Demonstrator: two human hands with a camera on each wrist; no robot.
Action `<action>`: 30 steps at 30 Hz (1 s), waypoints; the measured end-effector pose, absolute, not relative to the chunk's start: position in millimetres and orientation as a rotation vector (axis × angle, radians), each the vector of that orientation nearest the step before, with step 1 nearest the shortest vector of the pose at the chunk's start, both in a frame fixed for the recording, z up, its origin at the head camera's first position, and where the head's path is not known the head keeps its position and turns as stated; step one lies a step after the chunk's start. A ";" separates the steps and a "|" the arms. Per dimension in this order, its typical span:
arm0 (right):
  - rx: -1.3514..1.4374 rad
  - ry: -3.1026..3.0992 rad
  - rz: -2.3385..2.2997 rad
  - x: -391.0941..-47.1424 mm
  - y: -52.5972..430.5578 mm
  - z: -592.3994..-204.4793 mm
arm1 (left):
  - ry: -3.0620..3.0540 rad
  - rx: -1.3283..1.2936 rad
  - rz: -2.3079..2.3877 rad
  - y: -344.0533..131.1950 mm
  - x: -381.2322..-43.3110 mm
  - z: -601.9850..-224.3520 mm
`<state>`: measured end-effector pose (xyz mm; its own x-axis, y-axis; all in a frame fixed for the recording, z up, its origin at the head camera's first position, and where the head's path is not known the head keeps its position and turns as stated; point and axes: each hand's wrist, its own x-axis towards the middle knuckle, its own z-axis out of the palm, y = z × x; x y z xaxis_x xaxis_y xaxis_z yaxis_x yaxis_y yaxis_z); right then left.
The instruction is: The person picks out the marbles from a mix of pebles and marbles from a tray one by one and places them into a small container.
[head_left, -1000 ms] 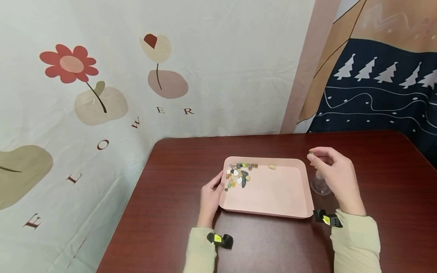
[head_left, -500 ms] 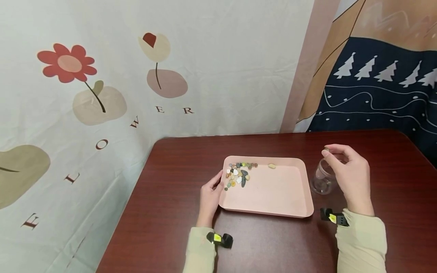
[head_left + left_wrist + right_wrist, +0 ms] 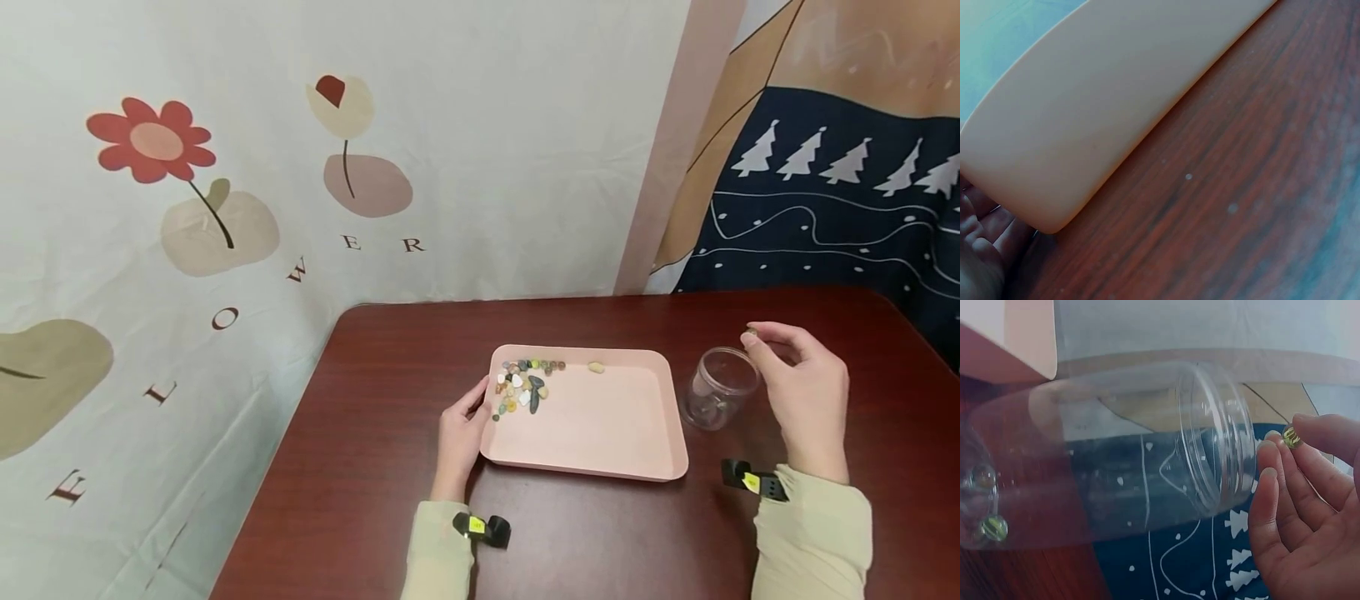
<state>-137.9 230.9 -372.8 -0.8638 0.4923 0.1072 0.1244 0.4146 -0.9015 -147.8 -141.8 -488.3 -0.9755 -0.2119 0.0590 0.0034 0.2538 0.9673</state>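
My right hand (image 3: 806, 396) pinches a small glass marble (image 3: 1291, 436) with a yellow-green swirl between thumb and index finger. It is just right of the mouth of a clear, lidless jar (image 3: 726, 373), at about rim height. Inside the jar, the right wrist view shows a clear marble (image 3: 984, 477) and a greenish marble (image 3: 994, 529) at the bottom. My left hand (image 3: 459, 433) holds the left edge of a pink tray (image 3: 600, 425); its fingers partly disappear behind the tray wall in the left wrist view. Several pebbles and marbles (image 3: 521, 385) lie at the tray's left side.
One pale oval pebble (image 3: 596, 367) lies apart near the tray's far edge. The jar stands on the dark red wooden table (image 3: 390, 400), just right of the tray. Behind the table hangs a printed cloth (image 3: 525, 167) with flowers and white trees.
My right hand has moved right with the marble, from in front of the jar to beside its mouth, leaving the jar in plain sight. My left hand and the tray stay put.
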 end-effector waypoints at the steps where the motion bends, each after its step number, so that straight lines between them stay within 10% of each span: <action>1: -0.549 -2.321 1.431 -137.1 232.5 -373.5 | -2.341 0.199 -1.817 -142.0 -147.5 -488.6; 30: -0.513 -2.464 1.426 -140.6 246.0 -389.7 | -2.365 0.223 -1.783 -134.5 -138.4 -465.1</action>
